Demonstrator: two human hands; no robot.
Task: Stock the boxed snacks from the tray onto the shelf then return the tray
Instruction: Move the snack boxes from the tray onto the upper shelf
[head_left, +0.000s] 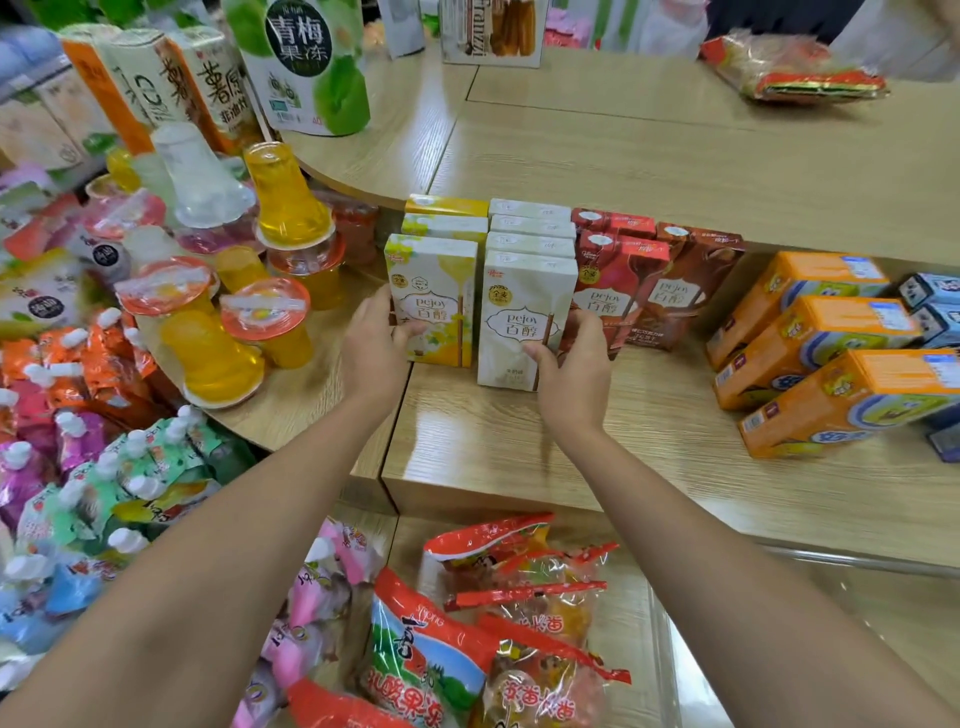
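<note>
Rows of upright Pejoy snack boxes stand on the middle wooden shelf (675, 457). My left hand (373, 347) grips the left edge of the front yellow-and-white box (436, 291), thumb on its front face. My right hand (574, 376) holds the lower right corner of the front white box (524, 312), with its fingers between that box and the red box (608, 291). A brown box (685, 283) stands right of the red one. More boxes line up behind each front box. No tray is in view.
Orange boxes (815, 338) lie at the shelf's right, with blue boxes (935, 306) behind. Jelly cups (260, 291) crowd the curved shelf to the left, and pouches (78, 467) sit below them. Bagged snacks (493, 623) fill the lower shelf. The upper shelf (649, 156) overhangs the boxes.
</note>
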